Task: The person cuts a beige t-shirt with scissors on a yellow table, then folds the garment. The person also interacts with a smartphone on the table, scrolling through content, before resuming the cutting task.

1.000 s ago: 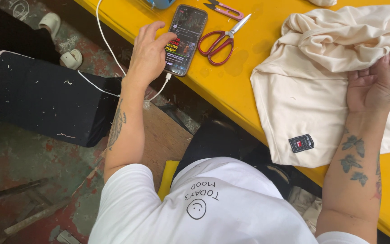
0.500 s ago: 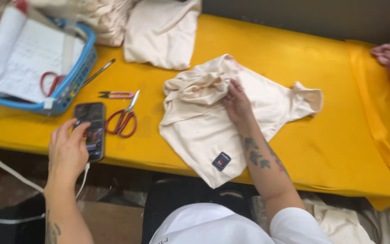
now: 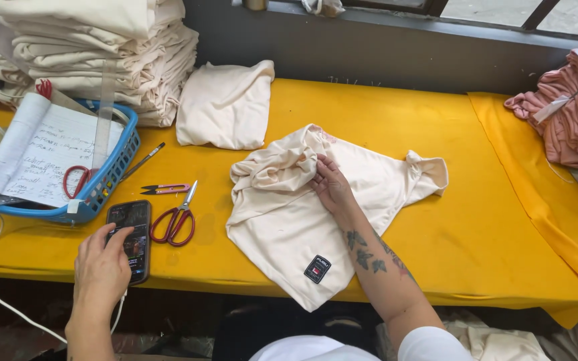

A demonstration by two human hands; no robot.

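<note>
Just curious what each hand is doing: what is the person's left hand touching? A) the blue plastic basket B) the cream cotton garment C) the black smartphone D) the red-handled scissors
C: the left hand rests its fingers on the black smartphone at the yellow table edge.

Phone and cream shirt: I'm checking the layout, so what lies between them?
In the head view, red-handled scissors lie on the yellow table between the phone and the cream shirt.
</note>
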